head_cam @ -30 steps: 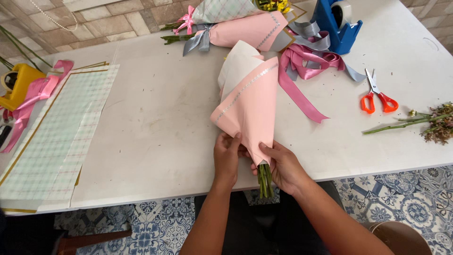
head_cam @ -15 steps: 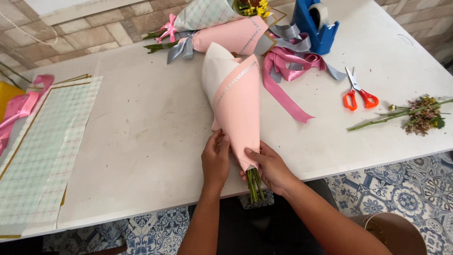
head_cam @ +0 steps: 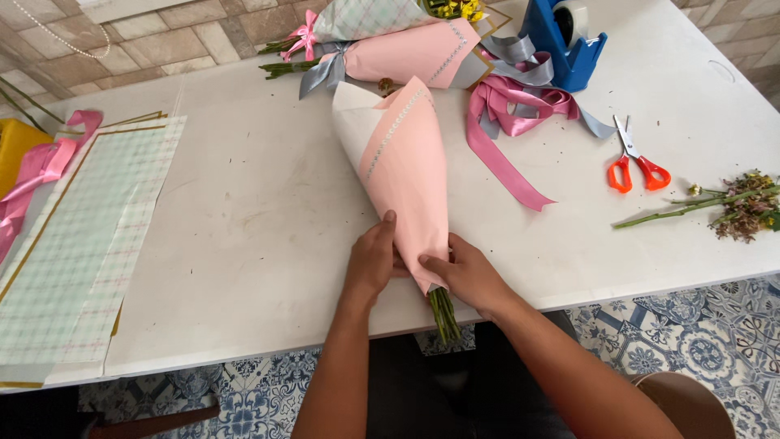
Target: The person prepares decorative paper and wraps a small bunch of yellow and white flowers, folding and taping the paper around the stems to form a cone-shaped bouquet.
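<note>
A bouquet wrapped in a pink paper cone (head_cam: 402, 167) with a white inner sheet lies on the white table (head_cam: 244, 236), its green stems (head_cam: 444, 315) sticking out over the near edge. My left hand (head_cam: 372, 260) presses the cone's narrow end from the left. My right hand (head_cam: 465, 272) grips that same narrow end from the right, thumb on the pink paper. Both hands hold the wrap closed just above the stems.
Two finished bouquets (head_cam: 390, 41) lie at the far edge beside a blue tape dispenser (head_cam: 566, 36). Pink and grey ribbons (head_cam: 512, 122), orange-handled scissors (head_cam: 634, 162) and a loose flower stem (head_cam: 715, 207) lie to the right. Checked wrapping sheets (head_cam: 81, 236) lie left.
The view has shifted slightly. My hands stay at the cone's narrow end; the left hand's fingers have moved higher on the pink paper and the cone lies turned a bit more upright.
</note>
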